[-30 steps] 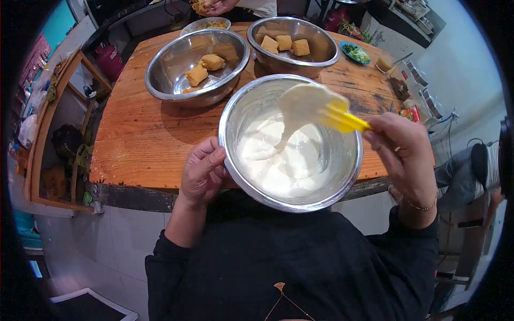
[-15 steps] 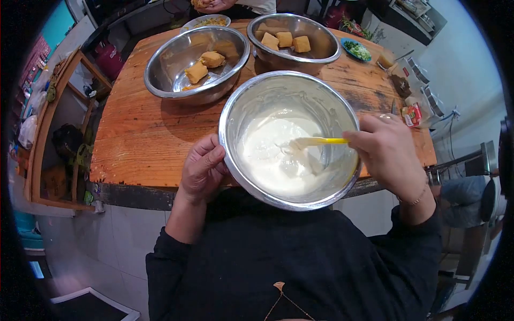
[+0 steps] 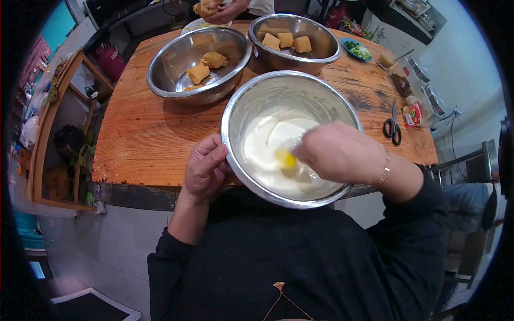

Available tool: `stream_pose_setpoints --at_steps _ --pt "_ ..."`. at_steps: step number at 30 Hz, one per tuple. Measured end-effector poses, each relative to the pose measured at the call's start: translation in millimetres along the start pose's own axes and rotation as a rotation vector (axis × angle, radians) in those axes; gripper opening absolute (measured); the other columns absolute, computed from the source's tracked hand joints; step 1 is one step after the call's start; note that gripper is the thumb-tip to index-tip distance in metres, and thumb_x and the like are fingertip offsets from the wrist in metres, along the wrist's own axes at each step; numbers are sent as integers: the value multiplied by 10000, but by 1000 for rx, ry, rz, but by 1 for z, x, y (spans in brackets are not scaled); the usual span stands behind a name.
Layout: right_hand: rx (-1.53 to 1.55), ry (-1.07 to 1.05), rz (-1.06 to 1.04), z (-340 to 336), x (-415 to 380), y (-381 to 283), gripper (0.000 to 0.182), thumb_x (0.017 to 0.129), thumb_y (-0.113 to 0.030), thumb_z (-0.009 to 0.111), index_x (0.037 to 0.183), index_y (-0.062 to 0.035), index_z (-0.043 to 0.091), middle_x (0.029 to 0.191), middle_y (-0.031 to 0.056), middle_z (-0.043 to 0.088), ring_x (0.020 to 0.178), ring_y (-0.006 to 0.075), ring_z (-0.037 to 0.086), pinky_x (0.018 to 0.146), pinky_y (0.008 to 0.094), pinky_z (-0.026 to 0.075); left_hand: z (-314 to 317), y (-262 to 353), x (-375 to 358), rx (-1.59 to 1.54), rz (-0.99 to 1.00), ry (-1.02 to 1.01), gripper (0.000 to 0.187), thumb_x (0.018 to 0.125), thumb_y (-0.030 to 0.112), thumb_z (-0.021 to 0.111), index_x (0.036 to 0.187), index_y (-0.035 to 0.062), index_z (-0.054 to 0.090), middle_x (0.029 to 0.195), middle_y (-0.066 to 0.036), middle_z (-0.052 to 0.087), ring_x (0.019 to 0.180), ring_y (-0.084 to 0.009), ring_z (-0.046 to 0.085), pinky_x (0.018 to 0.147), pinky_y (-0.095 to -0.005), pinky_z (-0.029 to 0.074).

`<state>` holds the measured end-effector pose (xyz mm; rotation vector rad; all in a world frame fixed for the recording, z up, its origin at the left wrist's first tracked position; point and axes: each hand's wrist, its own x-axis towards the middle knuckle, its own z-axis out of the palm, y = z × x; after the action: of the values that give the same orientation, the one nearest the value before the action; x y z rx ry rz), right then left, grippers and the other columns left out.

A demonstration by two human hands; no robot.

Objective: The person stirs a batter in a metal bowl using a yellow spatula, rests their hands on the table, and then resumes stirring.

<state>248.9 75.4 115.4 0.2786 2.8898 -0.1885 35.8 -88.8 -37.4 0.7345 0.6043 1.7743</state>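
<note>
A large metal bowl (image 3: 234,155) with creamy white batter (image 3: 262,142) in it tilts toward me at the table's front edge. My left hand (image 3: 205,167) grips its left rim, thumb over the edge. Over the bowl, my right hand (image 3: 340,152) is closed on a yellow-handled spatula (image 3: 287,159), whose head is blurred and down in the batter. Behind stand two more metal bowls: the left one (image 3: 160,93) holds two tan blocks (image 3: 198,73), the right one (image 3: 326,56) several tan pieces (image 3: 286,39).
Black scissors (image 3: 392,128) and a red packet (image 3: 412,114) lie at the right of the wooden table (image 3: 139,139). A blue plate of chopped greens (image 3: 357,49) is at the back right. Across the table, another person's hands (image 3: 219,10) hold something yellowish over a white plate (image 3: 193,24).
My right hand has swung left over the bowl with the spatula, uncovering the scissors. The other person's hands have moved lower and to the right, over the plate.
</note>
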Motion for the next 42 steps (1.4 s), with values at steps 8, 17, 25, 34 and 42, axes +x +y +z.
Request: stream_pose_setpoints --at_steps 8,17,25,34,42 --pt "-153 152 136 10 -8 30 137 810 -114 604 779 -45 719 761 173 678 757 338 686 681 427 540 4 0 1 29 -13 68 128 992 179 615 969 54 616 880 -54 701 768 -104 677 700 -236 565" --pt "-226 294 225 -4 -3 37 145 803 -106 601 743 -45 719 757 195 684 749 341 704 661 424 556 9 4 -1 8 -45 77 135 994 186 611 970 54 614 896 -63 706 774 -121 684 711 -260 572" --pt "-42 -56 141 -21 -20 29 157 783 -127 654 885 -101 771 773 163 677 765 332 677 697 421 536 4 2 -2 35 -39 90 133 997 181 607 967 52 610 889 -62 702 754 -122 680 710 -262 575" --pt "-20 12 -23 -5 -8 18 160 823 -185 649 895 -93 758 777 157 683 793 340 680 714 430 532 4 0 -3 -16 -46 88 138 992 188 617 969 52 603 876 -67 702 743 -122 684 680 -257 575" --pt "-96 129 180 11 9 32 132 801 -173 672 804 -53 727 756 180 663 767 352 671 702 442 521 4 -2 -4 34 -54 119 136 977 195 642 941 68 610 850 -52 694 731 -117 675 687 -255 577"
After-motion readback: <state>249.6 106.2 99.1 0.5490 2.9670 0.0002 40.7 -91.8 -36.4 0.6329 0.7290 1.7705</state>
